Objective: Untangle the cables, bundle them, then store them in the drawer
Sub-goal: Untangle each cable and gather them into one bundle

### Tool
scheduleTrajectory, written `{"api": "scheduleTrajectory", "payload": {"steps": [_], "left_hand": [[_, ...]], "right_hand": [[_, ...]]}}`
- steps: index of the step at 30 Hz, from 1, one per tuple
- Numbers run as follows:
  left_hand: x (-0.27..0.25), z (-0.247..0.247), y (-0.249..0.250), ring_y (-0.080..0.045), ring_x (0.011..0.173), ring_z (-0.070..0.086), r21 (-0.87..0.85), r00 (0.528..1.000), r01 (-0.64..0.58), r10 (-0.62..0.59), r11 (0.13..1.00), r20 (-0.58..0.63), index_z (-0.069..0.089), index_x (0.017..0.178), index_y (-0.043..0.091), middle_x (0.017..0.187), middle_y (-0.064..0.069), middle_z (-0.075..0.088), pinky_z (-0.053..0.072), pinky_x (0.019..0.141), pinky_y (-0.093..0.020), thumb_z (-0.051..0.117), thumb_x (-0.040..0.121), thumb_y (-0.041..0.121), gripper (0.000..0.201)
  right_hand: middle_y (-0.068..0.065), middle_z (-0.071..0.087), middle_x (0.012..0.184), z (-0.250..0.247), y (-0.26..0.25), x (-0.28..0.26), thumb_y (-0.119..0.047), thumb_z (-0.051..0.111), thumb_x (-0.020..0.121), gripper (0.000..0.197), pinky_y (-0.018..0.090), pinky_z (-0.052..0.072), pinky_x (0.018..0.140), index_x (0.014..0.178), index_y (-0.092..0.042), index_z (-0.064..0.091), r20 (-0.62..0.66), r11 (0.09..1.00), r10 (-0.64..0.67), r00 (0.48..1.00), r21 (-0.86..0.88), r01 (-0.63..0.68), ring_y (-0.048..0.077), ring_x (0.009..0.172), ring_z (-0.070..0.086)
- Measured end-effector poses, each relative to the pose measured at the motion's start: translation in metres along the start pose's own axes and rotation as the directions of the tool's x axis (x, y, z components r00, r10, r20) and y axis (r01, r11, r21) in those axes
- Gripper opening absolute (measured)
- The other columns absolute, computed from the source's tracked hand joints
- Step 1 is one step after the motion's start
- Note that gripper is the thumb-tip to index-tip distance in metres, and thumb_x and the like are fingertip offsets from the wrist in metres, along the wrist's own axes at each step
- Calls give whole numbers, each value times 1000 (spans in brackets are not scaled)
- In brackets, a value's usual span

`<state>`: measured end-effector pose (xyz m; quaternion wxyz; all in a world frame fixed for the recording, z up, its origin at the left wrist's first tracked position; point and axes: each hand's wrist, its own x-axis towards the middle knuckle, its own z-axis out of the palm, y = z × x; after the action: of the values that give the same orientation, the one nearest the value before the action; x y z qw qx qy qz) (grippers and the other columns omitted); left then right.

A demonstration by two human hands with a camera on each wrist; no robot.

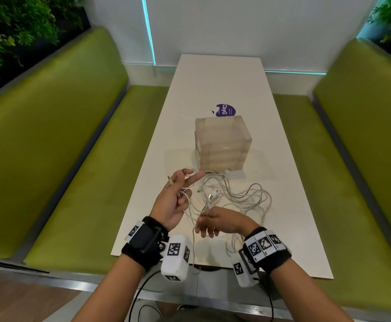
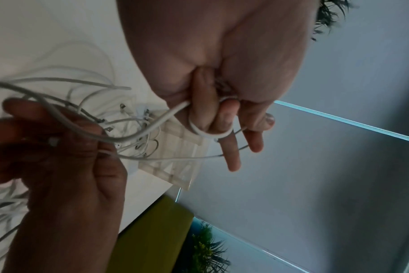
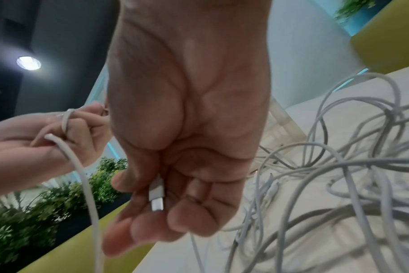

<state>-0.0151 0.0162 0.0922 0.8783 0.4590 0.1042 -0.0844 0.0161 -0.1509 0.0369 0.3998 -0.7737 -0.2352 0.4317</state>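
Note:
A tangle of white cables lies on the white table in front of a translucent drawer box. My left hand is raised over the table's left edge, with one white cable looped round two curled fingers. To its right, my right hand pinches a cable strand between thumb and fingers. In the right wrist view a silver-tipped plug lies in its curled fingers. The drawer box looks closed.
Green padded benches run along both sides of the narrow table. A purple round sticker lies behind the box. Plants fill the far left corner. Some cable loops hang over the table's near edge.

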Motion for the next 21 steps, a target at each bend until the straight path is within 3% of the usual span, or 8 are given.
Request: {"api": "scheduleTrajectory", "payload": {"steps": [3, 5, 8, 11, 14, 17, 19, 21], "left_hand": [[0, -5, 0, -4, 39, 23, 132, 999, -19, 24, 991, -35, 62, 97, 19, 91, -3, 73, 15, 35, -14, 40, 99, 33, 26], [0, -11, 1, -5, 40, 22, 197, 996, -53, 65, 979, -55, 65, 97, 18, 67, 2, 63, 16, 35, -15, 44, 98, 33, 25], [-4, -20, 6, -6, 44, 20, 296, 998, -38, 50, 954, -32, 66, 96, 15, 56, 4, 43, 16, 37, -15, 45, 99, 29, 26], [-12, -28, 8, -7, 47, 20, 402, 999, 15, -31, 916, 33, 68, 95, 12, 56, 3, 36, 17, 37, -15, 46, 99, 27, 27], [-19, -31, 4, -8, 48, 19, 520, 988, 68, -131, 851, 84, 71, 95, 11, 58, 2, 37, 17, 38, -15, 50, 95, 29, 28], [-23, -30, -5, -9, 50, 19, 591, 975, 95, -195, 801, 108, 72, 98, 10, 60, 3, 36, 16, 40, -16, 53, 93, 31, 29], [-24, -30, -9, -11, 52, 17, 593, 975, 91, -192, 800, 109, 73, 100, 13, 63, 3, 34, 15, 41, -17, 52, 95, 30, 28], [-24, -29, -9, -10, 50, 15, 563, 983, 72, -156, 823, 102, 73, 98, 13, 67, 1, 35, 14, 42, -17, 54, 92, 32, 27]], "right_hand": [[-4, 63, 68, 1, -1, 0, -25, 43, 100, 23, 19, 42, 57, 98, -13, 63, -14, 1000, 9, 1000, -3, -9, 6, 55, 50], [0, 67, 71, -1, 0, -4, -23, 46, 98, 14, 20, 41, 55, 98, -13, 56, -32, 999, 27, 999, 24, -26, 7, 53, 51], [5, 70, 94, -7, 6, -14, -23, 56, 93, 12, 23, 46, 62, 102, -14, 57, -7, 993, 116, 993, -25, -117, 10, 67, 60], [1, 57, 127, -16, 13, -25, -25, 72, 82, 52, 27, 53, 76, 130, -20, 51, -21, 964, 214, 977, -157, -215, 14, 85, 64], [-8, 46, 140, -25, 6, -37, -36, 75, 78, 78, 22, 50, 76, 144, -31, 34, -107, 979, 130, 986, -141, -144, 11, 91, 65], [-7, 58, 129, -23, -10, -41, -34, 71, 83, 58, 26, 50, 86, 135, -34, 47, -224, 995, -93, 970, 9, 97, 9, 99, 64], [3, 71, 102, -16, -20, -41, -19, 62, 91, 28, 27, 51, 75, 119, -17, 61, -254, 972, -174, 951, 108, 207, 13, 83, 66], [8, 71, 82, -10, -28, -43, -10, 55, 94, 16, 25, 48, 63, 108, -6, 64, -272, 961, -179, 945, 157, 228, 14, 65, 62]]}}
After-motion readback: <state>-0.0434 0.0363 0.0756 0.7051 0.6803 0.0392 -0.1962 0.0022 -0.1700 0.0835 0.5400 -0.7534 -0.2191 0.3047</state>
